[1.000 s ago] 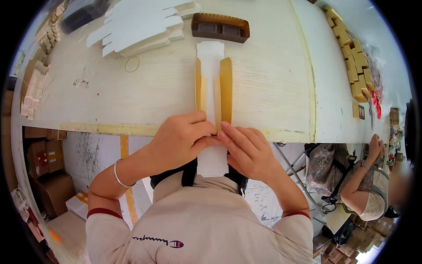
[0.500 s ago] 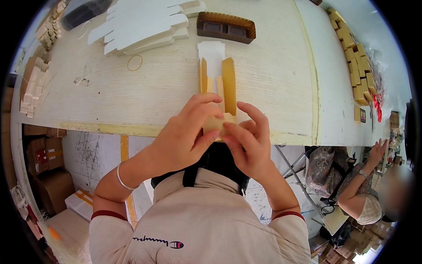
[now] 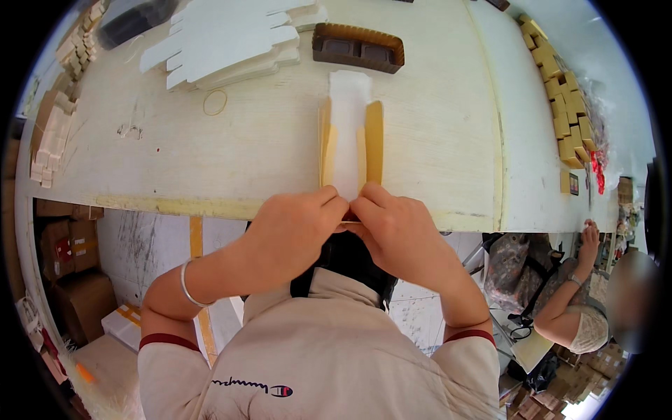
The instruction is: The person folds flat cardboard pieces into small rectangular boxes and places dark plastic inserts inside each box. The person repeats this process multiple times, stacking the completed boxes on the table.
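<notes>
Hands now nearer the pale table's edge, brown cartons below

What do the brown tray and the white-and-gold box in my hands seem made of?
Brown tray: probably thin moulded plastic, slightly glossy; its walls look ribbed. White-and-gold box: likely thin cardboard, smooth, judging by its flat upright flaps.

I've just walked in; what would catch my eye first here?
Probably the person's left hand and right hand, pinching the near end of a partly folded gold-and-white carton at the front edge of the pale table. Next, perhaps, the brown tray beyond the carton, with flat white cardboard to its left. Small gold boxes stand out at far right.
</notes>
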`<state>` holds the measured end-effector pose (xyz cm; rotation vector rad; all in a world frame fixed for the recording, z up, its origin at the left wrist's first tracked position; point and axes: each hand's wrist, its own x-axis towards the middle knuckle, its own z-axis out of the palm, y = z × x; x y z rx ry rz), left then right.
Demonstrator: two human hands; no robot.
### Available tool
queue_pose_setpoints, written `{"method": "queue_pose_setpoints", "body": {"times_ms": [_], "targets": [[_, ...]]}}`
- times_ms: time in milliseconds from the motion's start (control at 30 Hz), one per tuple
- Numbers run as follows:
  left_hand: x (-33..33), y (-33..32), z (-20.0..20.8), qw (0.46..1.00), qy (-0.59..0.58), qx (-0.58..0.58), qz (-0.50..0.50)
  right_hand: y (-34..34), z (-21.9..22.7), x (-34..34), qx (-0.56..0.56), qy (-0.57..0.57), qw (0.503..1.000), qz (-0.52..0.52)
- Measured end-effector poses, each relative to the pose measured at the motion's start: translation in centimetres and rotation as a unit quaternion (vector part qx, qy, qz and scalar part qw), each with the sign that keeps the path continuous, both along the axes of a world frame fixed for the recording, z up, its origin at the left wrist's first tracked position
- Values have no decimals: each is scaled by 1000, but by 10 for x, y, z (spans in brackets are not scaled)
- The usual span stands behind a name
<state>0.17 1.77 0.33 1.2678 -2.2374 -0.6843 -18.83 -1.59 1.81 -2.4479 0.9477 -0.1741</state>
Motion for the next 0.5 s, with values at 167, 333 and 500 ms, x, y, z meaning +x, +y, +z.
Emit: {"method": "queue_pose_setpoints", "body": {"times_ms": [167,333,500], "targets": [[40,-33,24,977,-68,76,-190,-32,19,-34,-123,-115,984,54],[37,-51,51,966,-143,-183,-113,-34,-5,-37,-206,-107,973,2],[4,-21,25,988,-103,-111,-11,8,0,0,52,-262,958,-103]]}}
